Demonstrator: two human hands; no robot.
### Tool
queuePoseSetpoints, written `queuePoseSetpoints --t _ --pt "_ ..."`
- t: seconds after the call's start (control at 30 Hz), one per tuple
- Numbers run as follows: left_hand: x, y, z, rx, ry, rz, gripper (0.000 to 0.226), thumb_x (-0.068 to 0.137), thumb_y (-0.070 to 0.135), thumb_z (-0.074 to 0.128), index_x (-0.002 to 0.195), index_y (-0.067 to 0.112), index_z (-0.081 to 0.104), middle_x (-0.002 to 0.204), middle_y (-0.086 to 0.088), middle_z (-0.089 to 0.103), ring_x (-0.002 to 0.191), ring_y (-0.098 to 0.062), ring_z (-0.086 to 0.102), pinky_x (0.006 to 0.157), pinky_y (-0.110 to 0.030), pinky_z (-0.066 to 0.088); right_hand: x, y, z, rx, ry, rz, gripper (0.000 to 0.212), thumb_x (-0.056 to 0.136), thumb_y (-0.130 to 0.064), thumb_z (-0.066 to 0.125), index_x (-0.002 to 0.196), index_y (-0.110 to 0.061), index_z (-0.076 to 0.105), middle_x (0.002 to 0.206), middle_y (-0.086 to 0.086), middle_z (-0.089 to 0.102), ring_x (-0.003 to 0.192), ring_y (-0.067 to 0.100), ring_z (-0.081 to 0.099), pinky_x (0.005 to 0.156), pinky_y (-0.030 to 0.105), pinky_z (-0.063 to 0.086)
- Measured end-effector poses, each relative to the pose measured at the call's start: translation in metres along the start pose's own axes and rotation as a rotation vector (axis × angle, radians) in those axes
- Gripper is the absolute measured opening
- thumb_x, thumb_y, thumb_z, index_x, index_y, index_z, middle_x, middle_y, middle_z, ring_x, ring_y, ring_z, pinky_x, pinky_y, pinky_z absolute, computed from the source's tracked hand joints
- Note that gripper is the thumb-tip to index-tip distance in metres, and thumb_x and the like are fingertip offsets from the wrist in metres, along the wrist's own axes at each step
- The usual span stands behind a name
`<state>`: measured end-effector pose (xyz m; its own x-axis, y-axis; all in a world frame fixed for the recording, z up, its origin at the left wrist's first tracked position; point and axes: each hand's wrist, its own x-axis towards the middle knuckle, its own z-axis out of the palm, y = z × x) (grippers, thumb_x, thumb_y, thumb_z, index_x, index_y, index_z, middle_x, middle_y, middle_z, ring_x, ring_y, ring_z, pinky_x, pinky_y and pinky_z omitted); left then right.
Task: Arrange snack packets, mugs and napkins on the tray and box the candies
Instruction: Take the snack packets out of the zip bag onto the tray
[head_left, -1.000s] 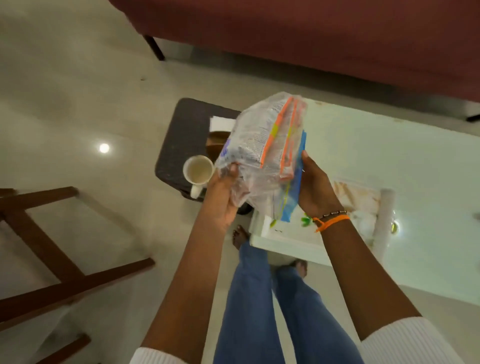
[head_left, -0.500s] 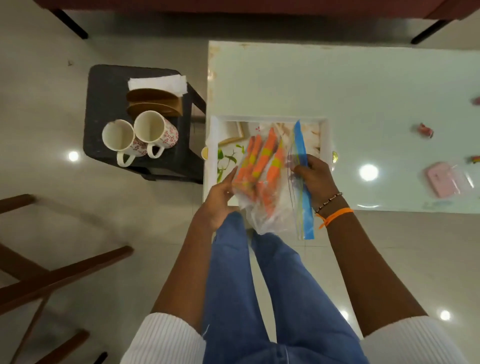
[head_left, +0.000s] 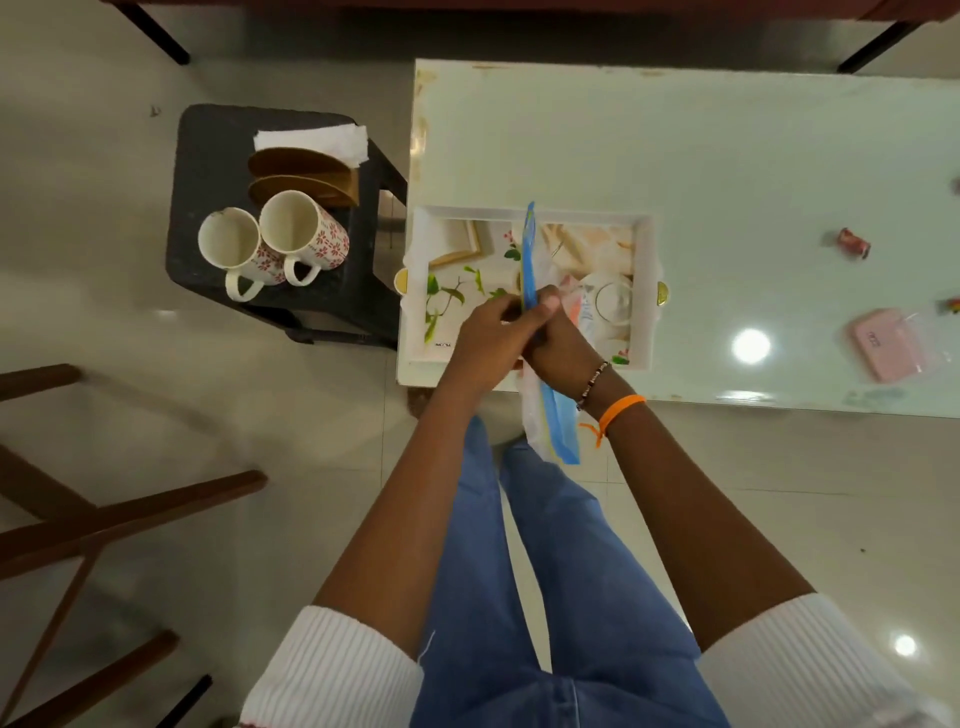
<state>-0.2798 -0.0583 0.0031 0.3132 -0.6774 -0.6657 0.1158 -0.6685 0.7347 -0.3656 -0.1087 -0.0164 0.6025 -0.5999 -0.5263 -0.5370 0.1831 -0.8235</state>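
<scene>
A clear zip bag with a blue seal strip (head_left: 529, 260) is held edge-on over the white printed tray (head_left: 644, 291) at the glass table's near-left corner. My left hand (head_left: 480, 345) and my right hand (head_left: 563, 345) meet at the blue strip, and both pinch it. A bit of the orange and white snack packets (head_left: 583, 313) shows inside the bag to the right of my fingers. The bag's lower end hangs past the table edge. Two flowered mugs (head_left: 232, 249) (head_left: 305, 234) stand on a black stool (head_left: 208, 150), with white napkins (head_left: 316, 140) in a wooden holder (head_left: 306, 179).
On the glass table (head_left: 727, 145) to the right lie a red wrapped candy (head_left: 852, 243), another candy at the frame edge (head_left: 953, 304) and a pink box (head_left: 883, 349). A dark sofa's legs stand beyond the table. Wooden chair legs (head_left: 104, 525) cross the floor at my left.
The bag has turned from flat-on to edge-on over the tray. My hands have come together from its two sides onto the blue strip.
</scene>
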Motion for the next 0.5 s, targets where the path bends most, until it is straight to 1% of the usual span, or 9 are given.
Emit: queuePoseSetpoints --t 0.07,0.1,0.17,0.23,0.3,0.37,0.4,0.47,0.5 --pt "0.003 -0.001 0.001 -0.048 0.111 -0.007 0.024 0.090 0.029 0.055 0.082 0.009 0.066 0.093 -0.022 0.068 0.089 -0.035 0.066 0.079 -0.048 0.058 -0.004 0.001 -0.005 -0.016 -0.007 0.020 0.031 0.085 0.005 0.056 0.084 -0.010 0.028 0.072 -0.003 0.037 0.066 0.008 0.041 0.055 0.011 0.039" --pt "0.005 -0.002 -0.001 -0.092 0.126 -0.029 0.020 0.090 0.023 0.055 0.079 0.013 0.068 0.089 -0.022 0.069 0.084 -0.035 0.068 0.076 -0.047 0.059 -0.006 0.002 -0.008 0.013 -0.005 0.019 0.036 0.082 0.003 0.062 0.080 -0.012 0.029 0.072 -0.001 0.039 0.066 0.005 0.045 0.055 0.008 0.040" --pt "0.005 -0.006 -0.004 -0.126 0.134 -0.062 0.021 0.091 0.016 0.053 0.077 0.018 0.069 0.082 -0.016 0.070 0.073 -0.027 0.070 0.068 -0.040 0.059 -0.009 0.001 -0.013 0.042 0.033 0.007 0.041 0.080 -0.002 0.067 0.073 -0.017 0.029 0.069 -0.001 0.039 0.059 -0.002 0.047 0.053 0.011 0.039" --pt "0.006 -0.010 -0.008 -0.084 0.178 -0.050 0.021 0.092 0.014 0.050 0.082 0.008 0.068 0.087 -0.023 0.068 0.080 -0.034 0.069 0.074 -0.047 0.057 -0.008 0.003 -0.021 -0.026 0.172 -0.001 0.038 0.084 -0.007 0.063 0.071 -0.020 0.029 0.064 -0.006 0.032 0.055 0.004 0.034 0.055 0.020 0.030" --pt "0.005 -0.011 -0.013 -0.050 0.266 -0.032 0.022 0.092 0.014 0.048 0.090 0.000 0.065 0.090 -0.025 0.064 0.088 -0.038 0.063 0.084 -0.052 0.054 -0.007 0.007 -0.033 -0.117 0.376 0.017 0.028 0.085 -0.004 0.057 0.080 -0.015 0.032 0.065 -0.006 0.033 0.059 0.012 0.034 0.060 0.024 0.028" --pt "0.002 -0.010 -0.017 -0.055 0.328 -0.017 0.021 0.092 0.015 0.049 0.096 0.002 0.065 0.085 -0.012 0.061 0.085 -0.026 0.060 0.084 -0.046 0.053 -0.009 0.010 -0.049 -0.213 0.576 0.049 0.026 0.085 -0.004 0.054 0.088 -0.014 0.031 0.070 0.002 0.042 0.067 0.022 0.041 0.062 0.025 0.030" --pt "0.000 -0.010 -0.019 -0.075 0.334 -0.014 0.018 0.091 0.016 0.051 0.096 0.005 0.065 0.083 -0.006 0.061 0.086 -0.021 0.059 0.082 -0.042 0.054 -0.011 0.011 -0.056 -0.257 0.645 0.079 0.028 0.085 -0.004 0.054 0.090 -0.016 0.030 0.075 0.006 0.045 0.070 0.022 0.043 0.063 0.027 0.031" --pt "-0.004 -0.009 -0.020 -0.113 0.325 -0.013 0.011 0.089 0.018 0.055 0.090 0.011 0.064 0.081 0.000 0.062 0.085 -0.020 0.062 0.081 -0.039 0.054 -0.017 0.008 -0.064 -0.343 0.711 0.107 0.031 0.084 -0.005 0.055 0.091 -0.020 0.029 0.080 0.005 0.047 0.072 0.022 0.044 0.064 0.029 0.032" --pt "-0.006 -0.009 -0.019 -0.124 0.323 -0.009 0.009 0.088 0.017 0.056 0.088 0.012 0.064 0.083 -0.003 0.064 0.086 -0.023 0.063 0.082 -0.041 0.055 -0.020 0.004 -0.065 -0.392 0.728 0.092 0.031 0.083 -0.006 0.057 0.092 -0.021 0.031 0.083 0.003 0.047 0.073 0.022 0.044 0.063 0.028 0.032"
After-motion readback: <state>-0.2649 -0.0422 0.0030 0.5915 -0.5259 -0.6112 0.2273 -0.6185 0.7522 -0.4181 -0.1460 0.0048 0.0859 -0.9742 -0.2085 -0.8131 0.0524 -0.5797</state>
